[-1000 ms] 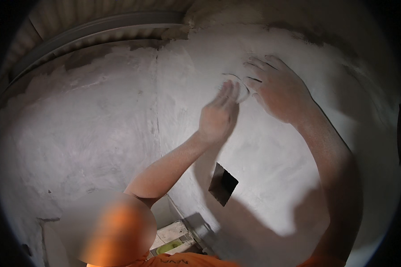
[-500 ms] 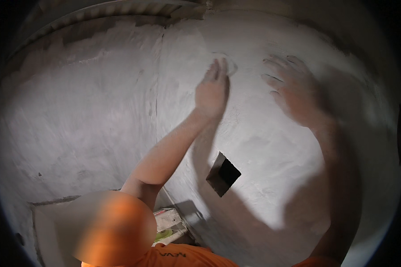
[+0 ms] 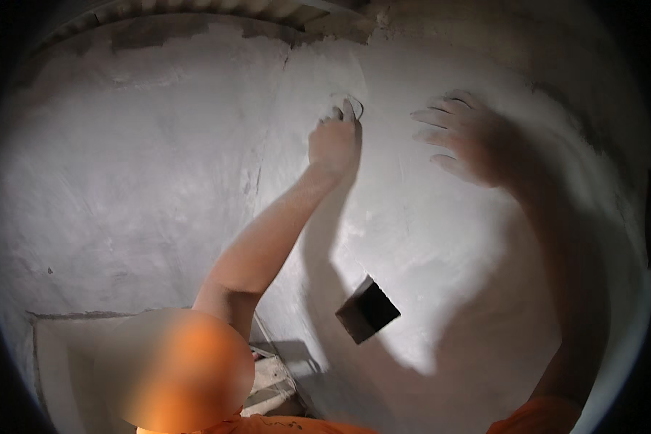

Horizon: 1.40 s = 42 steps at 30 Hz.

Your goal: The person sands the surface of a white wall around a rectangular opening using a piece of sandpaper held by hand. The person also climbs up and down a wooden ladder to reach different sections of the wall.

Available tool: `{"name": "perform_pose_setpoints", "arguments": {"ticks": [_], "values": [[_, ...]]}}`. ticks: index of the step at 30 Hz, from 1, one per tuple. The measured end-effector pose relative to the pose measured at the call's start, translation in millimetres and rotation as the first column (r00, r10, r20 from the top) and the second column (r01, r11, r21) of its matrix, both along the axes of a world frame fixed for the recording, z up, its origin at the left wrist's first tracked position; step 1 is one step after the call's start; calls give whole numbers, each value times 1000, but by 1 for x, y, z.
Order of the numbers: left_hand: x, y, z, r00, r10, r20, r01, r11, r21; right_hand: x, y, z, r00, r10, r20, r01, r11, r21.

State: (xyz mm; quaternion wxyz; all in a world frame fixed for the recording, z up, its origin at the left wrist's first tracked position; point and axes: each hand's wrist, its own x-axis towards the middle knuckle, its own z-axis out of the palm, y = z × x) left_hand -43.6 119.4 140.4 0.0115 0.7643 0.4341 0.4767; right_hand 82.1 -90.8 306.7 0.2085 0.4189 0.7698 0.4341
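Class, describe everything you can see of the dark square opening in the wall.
The dark square opening is a small recess cut into the pale plastered wall. It appears tilted like a diamond, its inside black and unlit, its edges sharp against the smooth plaster. It lies below both raised hands, within the arm's shadow. Nothing touches it.

The right hand (image 3: 470, 141) is smeared by motion blur. What the left hand (image 3: 334, 141) presses to the wall (image 3: 159, 181) is mostly hidden by its fingers.
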Motion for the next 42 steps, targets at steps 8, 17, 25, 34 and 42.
{"name": "perform_pose_setpoints", "arguments": {"ticks": [8,17,25,34,42], "values": [[20,36,-6,980,-58,192,-44,872,488,-7,62,-7,996,8,-87,3,992,129],[23,1,20,968,-147,205,62,926,371,-7,64,-4,977,-207,-48,210,974,85],[9,47,50,992,-48,119,41,997,67,-13,69,-9,977,-178,-119,192,974,119],[-4,49,38,978,-44,205,28,997,78,-18,75,-9,987,-119,-112,134,980,145],[0,10,31,999,12,38,-19,984,176,-16,72,-6,981,-179,-76,185,979,82]]}}
